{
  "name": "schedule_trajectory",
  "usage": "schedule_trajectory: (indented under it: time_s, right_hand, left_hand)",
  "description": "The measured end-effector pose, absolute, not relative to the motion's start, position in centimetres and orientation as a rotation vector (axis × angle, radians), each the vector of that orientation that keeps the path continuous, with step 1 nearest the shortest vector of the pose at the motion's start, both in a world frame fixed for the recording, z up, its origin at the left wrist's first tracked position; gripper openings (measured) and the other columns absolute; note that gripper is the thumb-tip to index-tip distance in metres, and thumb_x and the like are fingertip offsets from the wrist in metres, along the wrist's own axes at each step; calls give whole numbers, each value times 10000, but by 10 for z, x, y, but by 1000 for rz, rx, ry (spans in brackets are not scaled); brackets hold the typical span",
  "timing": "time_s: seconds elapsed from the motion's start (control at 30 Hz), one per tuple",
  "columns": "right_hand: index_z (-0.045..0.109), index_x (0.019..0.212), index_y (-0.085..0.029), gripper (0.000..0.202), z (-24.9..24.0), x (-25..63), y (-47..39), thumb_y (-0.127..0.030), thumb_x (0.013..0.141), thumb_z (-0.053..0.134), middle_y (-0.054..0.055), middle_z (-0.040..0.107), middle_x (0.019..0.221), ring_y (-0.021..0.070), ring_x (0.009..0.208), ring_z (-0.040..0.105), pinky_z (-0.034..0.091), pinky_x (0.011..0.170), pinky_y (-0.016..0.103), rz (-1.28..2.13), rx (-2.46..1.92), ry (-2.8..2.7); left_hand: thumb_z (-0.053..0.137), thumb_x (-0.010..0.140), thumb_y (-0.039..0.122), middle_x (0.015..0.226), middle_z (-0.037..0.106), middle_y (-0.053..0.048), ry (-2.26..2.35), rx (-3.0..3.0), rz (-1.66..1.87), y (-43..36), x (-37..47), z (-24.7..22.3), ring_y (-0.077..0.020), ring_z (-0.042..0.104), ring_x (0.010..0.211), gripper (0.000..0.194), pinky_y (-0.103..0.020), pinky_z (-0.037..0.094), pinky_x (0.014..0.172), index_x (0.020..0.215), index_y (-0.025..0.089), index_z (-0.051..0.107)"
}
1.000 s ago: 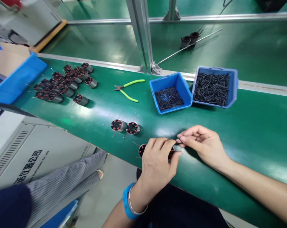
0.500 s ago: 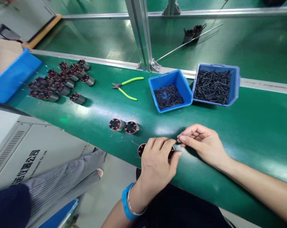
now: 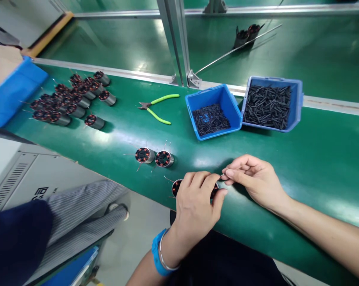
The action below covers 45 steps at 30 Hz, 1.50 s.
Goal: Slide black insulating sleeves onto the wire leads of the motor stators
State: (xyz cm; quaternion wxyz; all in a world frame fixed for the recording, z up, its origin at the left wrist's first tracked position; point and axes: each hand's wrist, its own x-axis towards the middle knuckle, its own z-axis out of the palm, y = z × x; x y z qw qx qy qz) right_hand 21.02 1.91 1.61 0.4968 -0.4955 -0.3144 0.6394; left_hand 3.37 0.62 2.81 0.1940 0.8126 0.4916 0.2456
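Observation:
My left hand curls palm down over a wound motor stator, its fingers and thumb around the stator's top. Most of that stator is hidden under the hand. Another stator shows partly at the left side of the same hand. My right hand pinches the end of a thin wire lead between thumb and forefinger, just right of the left fingertips. Two more stators, a left one and a right one, stand upright nearby with leads sticking out.
Green-handled cutters lie open on the green bench. A blue bin and a paler bin hold short black tubes. Several stators cluster at left. A metal post rises behind. A person in striped trousers is at left.
The camera view has shifted slightly. Both my hands keep nearly the same place and grip. The person at left has moved a little to the right.

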Motion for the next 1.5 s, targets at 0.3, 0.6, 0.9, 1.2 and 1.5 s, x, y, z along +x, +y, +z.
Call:
schedule_trajectory:
  time_s: [0.3, 0.6, 0.9, 1.2, 1.5]
  right_hand:
    - [682, 728, -185, 297, 17, 210, 20, -369, 653, 903, 31, 753, 710, 144, 617, 726, 632, 590, 231, 1527, -1247, -757]
    - [682, 729, -190, 276, 21, 210, 20, -352, 668, 897, 30, 756, 715, 144, 615, 726, 635, 602, 237, 1505, -1249, -787]
    - [681, 746, -189, 272, 20, 209, 18, -361, 691, 885, 37, 760, 724, 149, 616, 734, 637, 608, 235, 1452, -1277, -842]
    - [679, 751, -198, 259, 21, 210, 19, -359, 702, 876, 32, 764, 728, 157, 632, 743, 645, 613, 233, 1442, -1282, -860]
    - [679, 769, -207, 254, 18, 210, 15, -372, 715, 865, 37, 766, 748, 174, 660, 747, 650, 657, 283, 1395, -1313, -909]
  left_hand:
    - [682, 905, 275, 1049, 714, -55, 1377, 2290, 684, 6, 34, 28, -235, 596, 941, 217, -372, 496, 830, 1105, 196, 660]
    - [685, 904, 276, 1036, 716, -57, 1367, 2299, 695, 8, 34, 28, -232, 595, 925, 216, -373, 496, 828, 1098, 184, 664]
    - [694, 900, 277, 1031, 713, -54, 1367, 2301, 693, 8, 34, 27, -227, 587, 922, 219, -367, 491, 832, 1094, 181, 663]
    - [686, 908, 286, 1036, 714, -58, 1367, 2299, 675, 7, 34, 28, -230, 588, 929, 217, -372, 492, 835, 1098, 185, 657]
    - [687, 909, 287, 1035, 711, -52, 1371, 2308, 682, 7, 33, 27, -228, 582, 926, 211, -366, 483, 834, 1092, 187, 661]
